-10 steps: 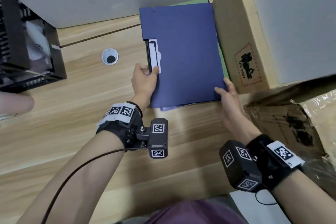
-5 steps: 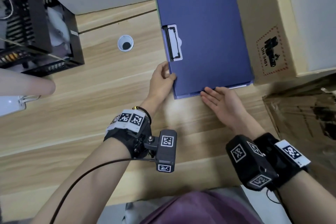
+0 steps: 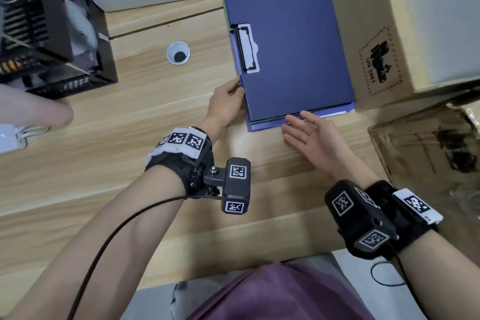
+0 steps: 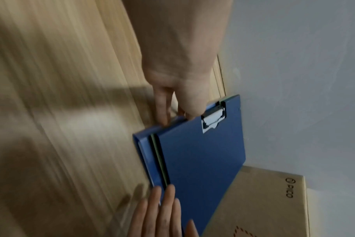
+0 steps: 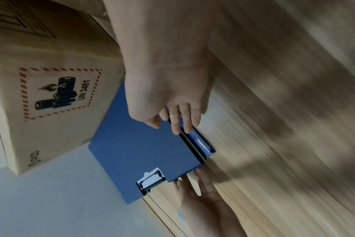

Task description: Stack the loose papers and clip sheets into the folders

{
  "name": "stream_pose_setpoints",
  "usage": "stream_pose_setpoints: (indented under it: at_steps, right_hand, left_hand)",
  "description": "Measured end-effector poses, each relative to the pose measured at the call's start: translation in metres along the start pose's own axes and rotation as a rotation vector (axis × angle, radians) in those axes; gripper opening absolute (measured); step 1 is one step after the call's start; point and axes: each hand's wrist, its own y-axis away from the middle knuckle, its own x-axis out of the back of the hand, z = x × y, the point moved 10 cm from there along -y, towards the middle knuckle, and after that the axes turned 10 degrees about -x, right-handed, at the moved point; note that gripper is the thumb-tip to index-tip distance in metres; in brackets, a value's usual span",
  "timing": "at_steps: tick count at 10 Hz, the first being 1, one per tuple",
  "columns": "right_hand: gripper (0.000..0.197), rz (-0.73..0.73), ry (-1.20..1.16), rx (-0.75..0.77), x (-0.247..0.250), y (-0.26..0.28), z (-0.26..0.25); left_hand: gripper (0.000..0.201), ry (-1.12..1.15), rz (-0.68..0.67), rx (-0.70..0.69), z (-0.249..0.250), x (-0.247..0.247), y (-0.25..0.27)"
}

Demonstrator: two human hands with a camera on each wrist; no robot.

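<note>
A stack of blue folders (image 3: pixel 291 47) lies flat at the back of the wooden desk (image 3: pixel 130 117), its far edge against the wall. The top folder carries a metal clip (image 3: pixel 248 49) on its left edge. A thin green folder (image 4: pixel 158 157) is sandwiched in the stack, and the bottom blue folder juts out at the near edge with a white sheet (image 3: pixel 335 113) showing. My left hand (image 3: pixel 237 88) touches the stack's left edge just below the clip. My right hand (image 3: pixel 296 122) lays straight fingers against the stack's near edge.
A tall cardboard box (image 3: pixel 389 21) with a battery label stands tight against the stack's right side. A second brown box (image 3: pixel 428 150) sits at the near right. At the back left stand a black wire rack (image 3: pixel 39 34) and a cable hole (image 3: pixel 178 52).
My right hand moved from the stack's right corner to its near edge. My left hand slid off the clip to the edge below it. The folders now sit squarer.
</note>
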Motion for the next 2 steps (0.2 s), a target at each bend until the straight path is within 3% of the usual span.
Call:
stream_pose_setpoints:
  at_steps: [1,2]
  right_hand:
    - [0.024,0.006,0.054,-0.011,-0.011,0.008,0.016]
    - [0.017,0.033,0.148,-0.039,-0.021,0.008,0.044]
  left_hand:
    - [0.032,0.073,-0.229,0.094,-0.01,0.005,0.024]
    - [0.035,0.002,-0.262,0.083,-0.039,0.044,0.054]
